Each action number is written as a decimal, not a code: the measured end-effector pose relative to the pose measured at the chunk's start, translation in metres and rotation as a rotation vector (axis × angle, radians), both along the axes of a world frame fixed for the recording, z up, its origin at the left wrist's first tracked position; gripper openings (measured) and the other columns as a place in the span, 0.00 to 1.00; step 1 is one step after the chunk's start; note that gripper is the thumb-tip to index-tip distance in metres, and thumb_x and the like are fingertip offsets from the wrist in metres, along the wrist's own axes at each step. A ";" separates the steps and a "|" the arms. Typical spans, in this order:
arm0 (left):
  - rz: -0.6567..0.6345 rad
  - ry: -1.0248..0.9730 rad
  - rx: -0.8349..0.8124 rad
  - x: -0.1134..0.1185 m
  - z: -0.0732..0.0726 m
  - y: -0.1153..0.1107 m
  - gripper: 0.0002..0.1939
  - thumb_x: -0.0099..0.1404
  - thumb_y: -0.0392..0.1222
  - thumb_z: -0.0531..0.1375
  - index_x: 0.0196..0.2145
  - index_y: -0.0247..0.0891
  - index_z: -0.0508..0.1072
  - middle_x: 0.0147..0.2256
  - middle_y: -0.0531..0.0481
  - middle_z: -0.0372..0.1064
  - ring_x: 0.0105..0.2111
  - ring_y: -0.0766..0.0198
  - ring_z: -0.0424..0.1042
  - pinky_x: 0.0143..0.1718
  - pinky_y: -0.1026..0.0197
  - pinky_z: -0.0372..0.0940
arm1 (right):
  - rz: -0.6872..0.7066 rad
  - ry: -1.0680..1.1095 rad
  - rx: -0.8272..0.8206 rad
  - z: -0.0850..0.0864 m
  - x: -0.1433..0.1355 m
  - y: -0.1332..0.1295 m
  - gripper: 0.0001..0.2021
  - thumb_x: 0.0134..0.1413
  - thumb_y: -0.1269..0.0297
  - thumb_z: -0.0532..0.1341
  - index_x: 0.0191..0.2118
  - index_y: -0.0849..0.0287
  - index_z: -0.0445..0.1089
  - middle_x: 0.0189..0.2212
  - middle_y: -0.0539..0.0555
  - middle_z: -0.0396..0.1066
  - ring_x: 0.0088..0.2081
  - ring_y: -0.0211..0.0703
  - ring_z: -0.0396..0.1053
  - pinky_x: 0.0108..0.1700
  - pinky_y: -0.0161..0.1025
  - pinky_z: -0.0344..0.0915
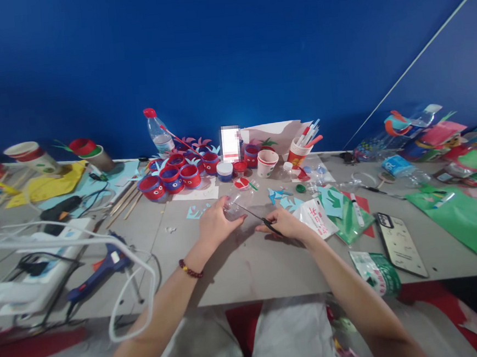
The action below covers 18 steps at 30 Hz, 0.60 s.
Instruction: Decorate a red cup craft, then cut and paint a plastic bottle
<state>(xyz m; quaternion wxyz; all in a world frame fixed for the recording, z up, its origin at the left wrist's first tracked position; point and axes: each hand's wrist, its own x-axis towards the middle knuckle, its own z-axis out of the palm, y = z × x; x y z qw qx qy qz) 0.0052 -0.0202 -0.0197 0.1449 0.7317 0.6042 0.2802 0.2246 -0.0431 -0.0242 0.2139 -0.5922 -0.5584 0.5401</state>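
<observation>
My left hand is closed around a piece of clear plastic bottle, holding it above the middle of the table. In my right hand is a pair of scissors with dark handles. Their blades point up and left, reaching the clear plastic. Whether the blades are cutting into it I cannot tell. Just behind lie red paint in a small dish and a white paper cup. Blue paper cut-outs rest beyond my right hand.
Several red and blue painted cups with eyes stand behind my left hand. A glue gun and white cables lie at the left. To the right are a phone, green sheets and a cup of markers.
</observation>
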 end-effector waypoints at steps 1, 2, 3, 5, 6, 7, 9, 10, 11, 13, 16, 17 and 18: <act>0.001 0.009 0.007 0.000 0.000 0.000 0.33 0.53 0.59 0.65 0.52 0.39 0.67 0.42 0.43 0.76 0.42 0.50 0.75 0.40 0.54 0.67 | 0.005 -0.018 0.002 0.001 0.000 0.000 0.24 0.34 0.47 0.71 0.16 0.60 0.61 0.10 0.44 0.56 0.15 0.31 0.56 0.18 0.31 0.60; 0.001 0.022 0.016 -0.001 0.000 0.000 0.33 0.53 0.60 0.65 0.52 0.38 0.67 0.41 0.43 0.76 0.42 0.50 0.75 0.40 0.54 0.66 | 0.009 -0.034 0.000 0.003 -0.001 0.000 0.24 0.34 0.46 0.71 0.16 0.60 0.60 0.10 0.44 0.56 0.15 0.31 0.56 0.18 0.31 0.59; -0.001 0.036 0.028 -0.001 0.000 -0.001 0.33 0.53 0.60 0.65 0.52 0.38 0.67 0.41 0.43 0.76 0.41 0.50 0.75 0.40 0.54 0.66 | 0.008 -0.039 -0.004 0.005 -0.002 -0.001 0.25 0.34 0.46 0.71 0.15 0.60 0.60 0.10 0.44 0.56 0.15 0.31 0.56 0.17 0.31 0.59; -0.002 0.068 0.063 -0.001 0.000 -0.001 0.33 0.54 0.60 0.64 0.51 0.38 0.67 0.41 0.43 0.76 0.41 0.50 0.74 0.40 0.54 0.66 | 0.005 -0.030 -0.011 0.009 -0.004 -0.002 0.26 0.33 0.46 0.71 0.15 0.60 0.58 0.10 0.44 0.55 0.16 0.31 0.55 0.17 0.31 0.59; -0.001 0.083 0.085 -0.001 0.000 -0.002 0.32 0.54 0.60 0.64 0.51 0.38 0.68 0.41 0.42 0.75 0.41 0.50 0.74 0.41 0.54 0.66 | 0.003 -0.022 -0.014 0.011 -0.005 -0.003 0.26 0.33 0.46 0.71 0.15 0.59 0.58 0.11 0.44 0.54 0.16 0.31 0.55 0.17 0.31 0.59; 0.001 0.094 0.105 -0.001 -0.001 -0.003 0.32 0.55 0.60 0.64 0.51 0.38 0.68 0.42 0.42 0.75 0.42 0.50 0.74 0.42 0.54 0.65 | 0.001 -0.013 -0.018 0.012 -0.006 -0.004 0.26 0.33 0.46 0.71 0.15 0.59 0.57 0.11 0.43 0.54 0.16 0.30 0.55 0.17 0.31 0.60; -0.002 0.106 0.141 0.000 -0.002 -0.004 0.33 0.56 0.60 0.63 0.52 0.37 0.67 0.43 0.40 0.74 0.43 0.48 0.73 0.44 0.52 0.65 | -0.009 0.014 -0.031 0.013 -0.009 -0.006 0.26 0.33 0.46 0.71 0.15 0.59 0.56 0.11 0.43 0.53 0.17 0.30 0.54 0.18 0.31 0.61; -0.011 0.106 0.154 0.001 -0.003 -0.004 0.33 0.56 0.60 0.63 0.53 0.36 0.67 0.44 0.39 0.74 0.44 0.47 0.73 0.45 0.51 0.65 | -0.015 0.029 -0.039 0.013 -0.010 -0.007 0.26 0.34 0.46 0.71 0.16 0.59 0.56 0.11 0.42 0.53 0.17 0.30 0.54 0.19 0.30 0.62; -0.022 0.102 0.163 0.001 -0.004 -0.005 0.33 0.57 0.60 0.62 0.54 0.35 0.66 0.45 0.38 0.74 0.45 0.46 0.73 0.46 0.51 0.64 | -0.021 0.042 -0.046 0.013 -0.011 -0.008 0.26 0.34 0.46 0.71 0.16 0.59 0.57 0.12 0.42 0.52 0.17 0.30 0.54 0.19 0.30 0.62; -0.030 0.086 0.169 0.002 -0.007 -0.005 0.34 0.57 0.60 0.62 0.54 0.36 0.66 0.46 0.36 0.73 0.45 0.45 0.72 0.45 0.49 0.64 | -0.022 0.061 -0.051 0.013 -0.013 -0.008 0.25 0.34 0.47 0.71 0.17 0.59 0.57 0.12 0.42 0.52 0.18 0.30 0.54 0.20 0.31 0.63; -0.009 0.093 0.175 0.002 -0.010 -0.004 0.34 0.57 0.61 0.61 0.54 0.36 0.66 0.46 0.36 0.73 0.44 0.45 0.73 0.43 0.50 0.64 | -0.022 0.077 -0.046 0.013 -0.015 -0.007 0.25 0.34 0.47 0.71 0.16 0.59 0.56 0.12 0.42 0.52 0.18 0.29 0.53 0.21 0.31 0.64; 0.001 0.109 0.183 0.002 -0.010 -0.004 0.34 0.58 0.62 0.61 0.54 0.35 0.66 0.45 0.36 0.73 0.43 0.45 0.73 0.43 0.51 0.64 | -0.024 0.080 -0.046 0.013 -0.016 -0.007 0.25 0.34 0.48 0.71 0.17 0.59 0.56 0.12 0.42 0.51 0.18 0.29 0.53 0.21 0.31 0.64; 0.007 0.129 0.192 0.002 -0.011 -0.004 0.35 0.58 0.63 0.60 0.54 0.35 0.66 0.45 0.37 0.73 0.43 0.46 0.73 0.43 0.52 0.64 | -0.026 0.081 -0.045 0.013 -0.016 -0.006 0.25 0.34 0.48 0.71 0.17 0.59 0.56 0.13 0.42 0.52 0.19 0.29 0.53 0.21 0.31 0.63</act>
